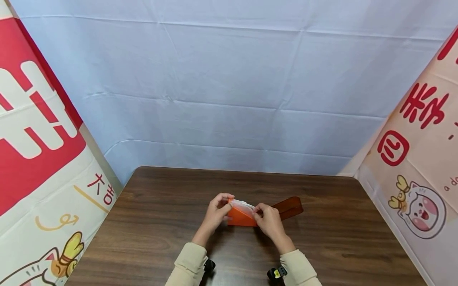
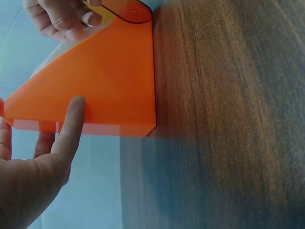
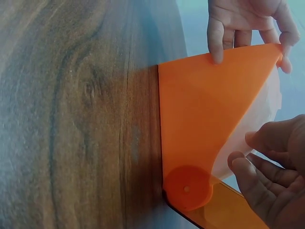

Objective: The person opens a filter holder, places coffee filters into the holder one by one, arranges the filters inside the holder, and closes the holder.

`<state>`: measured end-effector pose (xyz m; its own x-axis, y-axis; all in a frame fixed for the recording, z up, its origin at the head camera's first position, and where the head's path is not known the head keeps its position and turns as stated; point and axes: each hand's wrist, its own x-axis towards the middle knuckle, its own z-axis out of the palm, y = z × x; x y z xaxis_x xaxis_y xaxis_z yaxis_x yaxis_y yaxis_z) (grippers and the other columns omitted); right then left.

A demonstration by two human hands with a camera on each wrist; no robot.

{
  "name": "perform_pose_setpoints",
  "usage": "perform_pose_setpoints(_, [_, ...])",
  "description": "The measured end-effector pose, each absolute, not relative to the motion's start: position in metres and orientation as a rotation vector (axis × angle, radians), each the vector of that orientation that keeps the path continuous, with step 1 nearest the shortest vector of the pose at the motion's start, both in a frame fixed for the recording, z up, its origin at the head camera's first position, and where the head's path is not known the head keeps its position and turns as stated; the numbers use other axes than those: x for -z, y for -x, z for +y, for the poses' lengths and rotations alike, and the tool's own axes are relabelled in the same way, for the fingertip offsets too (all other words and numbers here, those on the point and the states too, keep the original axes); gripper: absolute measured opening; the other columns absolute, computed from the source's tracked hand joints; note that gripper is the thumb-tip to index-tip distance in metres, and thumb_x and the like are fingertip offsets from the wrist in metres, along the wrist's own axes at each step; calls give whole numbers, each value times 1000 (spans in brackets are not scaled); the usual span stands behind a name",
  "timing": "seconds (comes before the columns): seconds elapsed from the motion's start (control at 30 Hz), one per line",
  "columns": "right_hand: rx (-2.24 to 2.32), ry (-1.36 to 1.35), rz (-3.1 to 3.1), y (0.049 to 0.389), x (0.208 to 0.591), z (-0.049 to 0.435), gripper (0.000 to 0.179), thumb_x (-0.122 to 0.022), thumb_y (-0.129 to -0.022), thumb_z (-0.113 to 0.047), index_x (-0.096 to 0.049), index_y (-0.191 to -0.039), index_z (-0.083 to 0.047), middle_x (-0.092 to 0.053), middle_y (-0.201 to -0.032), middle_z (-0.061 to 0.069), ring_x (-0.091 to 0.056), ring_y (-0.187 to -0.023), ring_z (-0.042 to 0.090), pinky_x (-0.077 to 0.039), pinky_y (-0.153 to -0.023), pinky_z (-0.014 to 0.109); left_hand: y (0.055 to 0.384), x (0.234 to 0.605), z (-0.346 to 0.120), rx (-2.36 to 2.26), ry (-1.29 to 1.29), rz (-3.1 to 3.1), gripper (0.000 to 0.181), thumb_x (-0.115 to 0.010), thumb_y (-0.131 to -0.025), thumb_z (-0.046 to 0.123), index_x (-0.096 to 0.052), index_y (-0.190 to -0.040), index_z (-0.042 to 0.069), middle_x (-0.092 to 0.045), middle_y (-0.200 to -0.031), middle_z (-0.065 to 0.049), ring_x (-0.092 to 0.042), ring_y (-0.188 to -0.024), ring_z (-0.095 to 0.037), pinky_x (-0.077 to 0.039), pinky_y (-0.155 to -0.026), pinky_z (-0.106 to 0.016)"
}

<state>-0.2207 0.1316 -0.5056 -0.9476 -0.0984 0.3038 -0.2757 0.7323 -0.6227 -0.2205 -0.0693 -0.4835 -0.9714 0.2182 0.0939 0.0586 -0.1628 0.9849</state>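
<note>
An orange plastic case (image 1: 240,218) with a slanted opening stands upright on the table, with a thin white sheet (image 3: 238,143) showing along that slope. At the case's upper left corner, my left hand (image 1: 216,210) grips it between thumb and fingers; one finger lies along its side in the left wrist view. My right hand (image 1: 268,221) pinches the edge of the white sheet near the slope's lower end. A translucent orange lid (image 1: 291,207) swings out to the right from a round pivot (image 3: 187,189). The sheet's lower part is hidden inside the case.
The dark wood-grain table (image 1: 150,222) has a rounded far edge. A pale blue cloth (image 1: 229,87) hangs behind it. Printed cloths stand at the left (image 1: 43,167) and right (image 1: 411,178). Black devices are strapped at both wrists.
</note>
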Motion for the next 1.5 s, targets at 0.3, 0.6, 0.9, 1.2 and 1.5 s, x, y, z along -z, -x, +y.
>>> perform_pose_setpoints(0.3, [-1033, -295, -2666, 220, 506, 132, 10, -72, -77, -4, -65, -75, -11, -60, -71, -2, -46, -58, 12, -42, -53, 28, 221, 485, -68, -2300, -316, 1957, 25, -54, -88, -2, -56, -113, -1, -55, -101, -16, -53, -91, -36, -45, -70, -64])
perform_pose_setpoints(0.6, [-1019, -294, -2654, 215, 504, 135, 9, -72, -78, -5, -66, -80, -11, -61, -75, -1, -49, -60, 12, -45, -55, 28, 222, 485, -68, -2308, -321, 1948, 25, -54, -88, -3, -56, -112, 0, -55, -102, -15, -54, -90, -35, -44, -70, -65])
perform_pose_setpoints(0.9, [-978, -330, -2586, 199, 490, 140, 20, -74, -75, -5, -66, -94, -3, -59, -82, 9, -55, -68, 23, -46, -58, 33, 222, 486, -69, -2291, -341, 1977, 26, -55, -87, -3, -57, -113, 1, -55, -104, -18, -52, -93, -43, -45, -69, -65])
perform_pose_setpoints(1.2, [-776, -501, -2460, 190, 475, 153, 43, -81, -69, -6, -63, -108, -2, -58, -110, 17, -55, -98, 32, -51, -72, 45, 222, 486, -69, -2001, -481, 2397, 46, -73, -72, -10, -56, -113, 2, -60, -106, -12, -54, -99, -32, -51, -74, -43])
perform_pose_setpoints(1.5, [-728, -538, -2365, 189, 463, 172, 49, -81, -68, -3, -60, -113, -1, -54, -116, 23, -49, -104, 39, -45, -80, 53, 236, 514, -71, -1962, -521, 2466, 47, -74, -74, -6, -56, -114, 12, -59, -105, -4, -57, -97, -26, -52, -66, -32])
